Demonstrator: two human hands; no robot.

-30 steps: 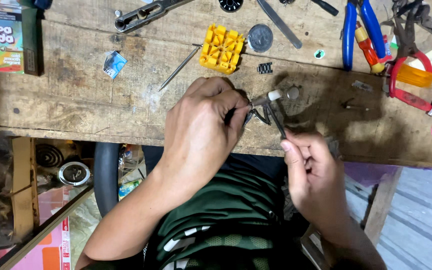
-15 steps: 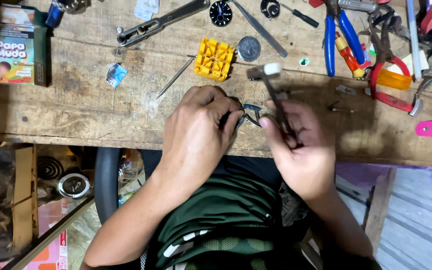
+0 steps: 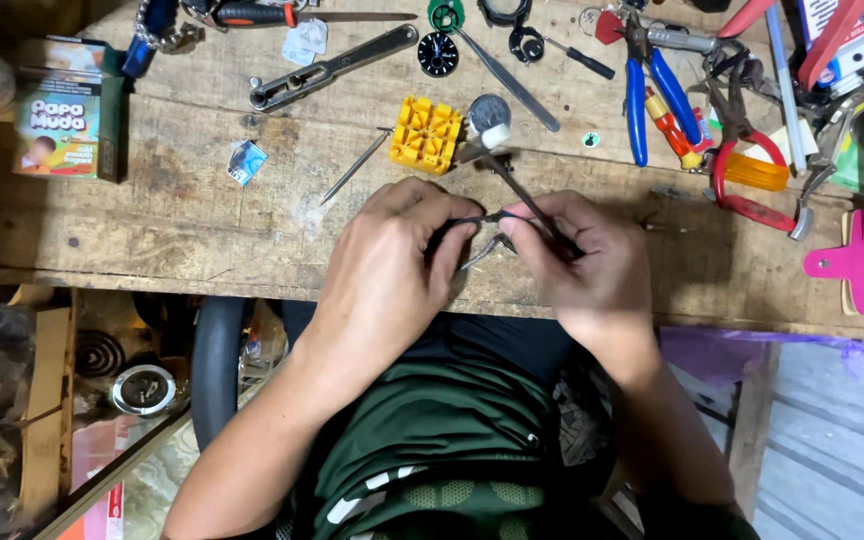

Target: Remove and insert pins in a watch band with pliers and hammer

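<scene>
My left hand (image 3: pixel 392 260) rests on the wooden workbench (image 3: pixel 182 225) and pinches a small dark watch strap piece (image 3: pixel 472 222) between thumb and fingers. My right hand (image 3: pixel 587 265) is closed around a small hammer (image 3: pixel 512 170), whose white head points away from me, just past a yellow plastic watch holder block (image 3: pixel 426 133). Both hands meet over the bench's near edge, fingertips almost touching. The strap is mostly hidden by my fingers.
Tools lie along the back: blue-handled pliers (image 3: pixel 652 95), red-handled pliers (image 3: pixel 742 170), a case wrench (image 3: pixel 327 68), tweezers (image 3: pixel 507 70), a thin pin tool (image 3: pixel 355 167), a watch dial (image 3: pixel 438 54). A green box (image 3: pixel 67 125) stands far left, a pink plastic tool (image 3: pixel 857 270) far right.
My right hand has moved left and up to meet the left hand, swinging the hammer so its head points away. The camera view has tilted, showing more of the bench's back.
</scene>
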